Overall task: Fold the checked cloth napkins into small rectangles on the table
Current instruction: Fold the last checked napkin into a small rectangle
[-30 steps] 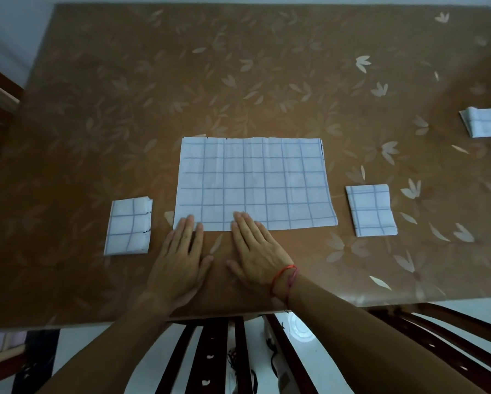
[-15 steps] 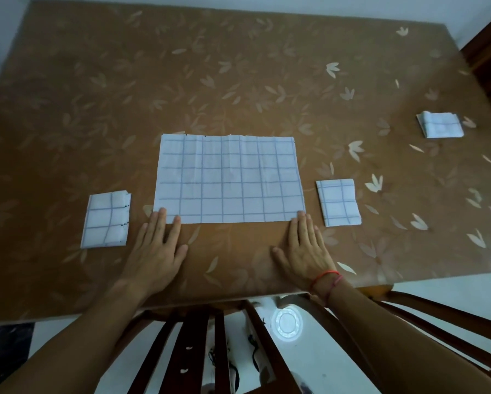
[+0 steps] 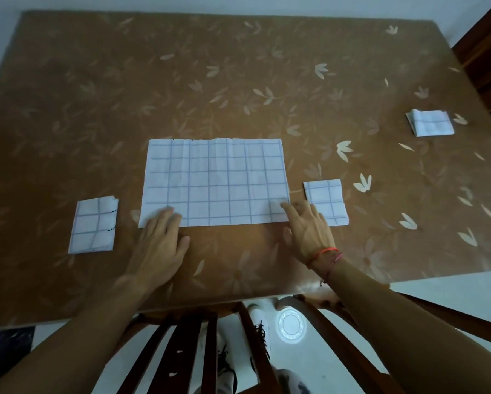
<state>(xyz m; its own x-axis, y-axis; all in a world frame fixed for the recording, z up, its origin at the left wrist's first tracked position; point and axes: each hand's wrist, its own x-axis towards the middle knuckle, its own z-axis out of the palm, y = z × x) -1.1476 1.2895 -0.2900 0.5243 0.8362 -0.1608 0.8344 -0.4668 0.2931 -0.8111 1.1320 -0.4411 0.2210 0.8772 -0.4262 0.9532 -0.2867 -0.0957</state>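
A large white checked napkin lies flat as a wide rectangle in the middle of the brown flowered table. My left hand lies flat with its fingertips on the napkin's near left corner. My right hand touches the near right corner with slightly bent fingers, and the cloth there looks a little raised. Three small folded checked napkins lie around it: one to the left, one just right of my right hand, one at the far right.
The table's near edge runs just behind my wrists. Dark wooden chair backs stand below it over a pale floor. Wooden furniture stands off the table's far right corner.
My hands have slid apart along the napkin's near edge. The right went from the middle to the right corner, the left stayed near the left corner and moved onto the cloth.
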